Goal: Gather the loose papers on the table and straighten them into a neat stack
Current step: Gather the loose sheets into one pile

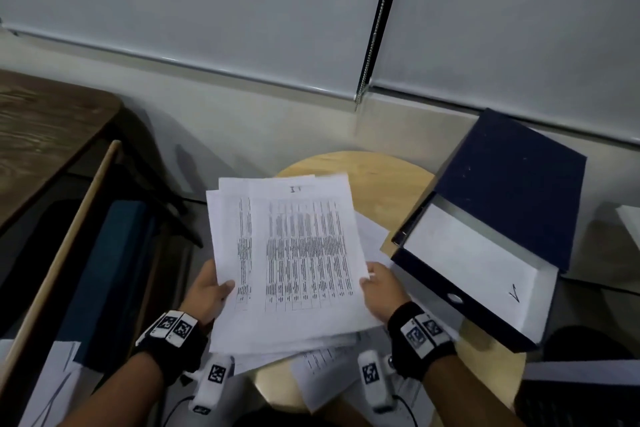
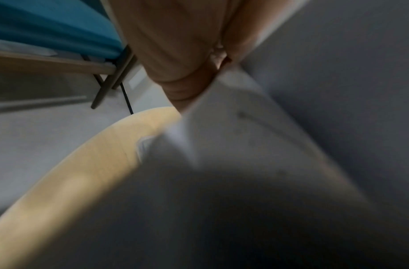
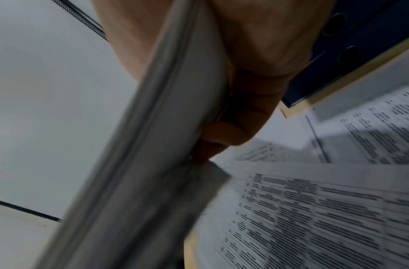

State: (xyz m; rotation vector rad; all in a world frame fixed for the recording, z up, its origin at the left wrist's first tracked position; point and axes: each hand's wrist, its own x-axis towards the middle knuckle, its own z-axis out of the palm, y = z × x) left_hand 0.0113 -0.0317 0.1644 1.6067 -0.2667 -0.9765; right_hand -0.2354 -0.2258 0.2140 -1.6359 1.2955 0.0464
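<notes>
Two hands on one bundle here. Over at nine o'clock, the left hand [image 1: 207,291] grips the sheaf of papers [image 1: 291,253] by its left edge, thumb laid on the top sheet, the other fingers tucked out of sight beneath. The left wrist view backs that up: the thumb [image 2: 175,54] pressed against the paper's edge.

The sheaf is lifted above the round desk [image 1: 381,177], its long axis running twelve to six, the far end tipped slightly toward eleven. The top sheet carries a printed table, the page heading at the far end, away from the person. Edges are not flush; at least three sheet corners fan out at the far left. An exact sheet count cannot be made.

At three o'clock on the sheaf, the right hand [image 1: 384,288] holds the right edge, thumb on top. The right wrist view shows curled fingers [image 3: 226,134] clamping the layered edges from below.

Beneath, loose sheets [image 1: 322,381] lie on the desk at six o'clock, at least two, overlapping and printed, and another pokes out at the sheaf's right.

Far right, one dark blue binder [image 1: 502,218] lies on the desk, its cover open and white pages showing.
</notes>
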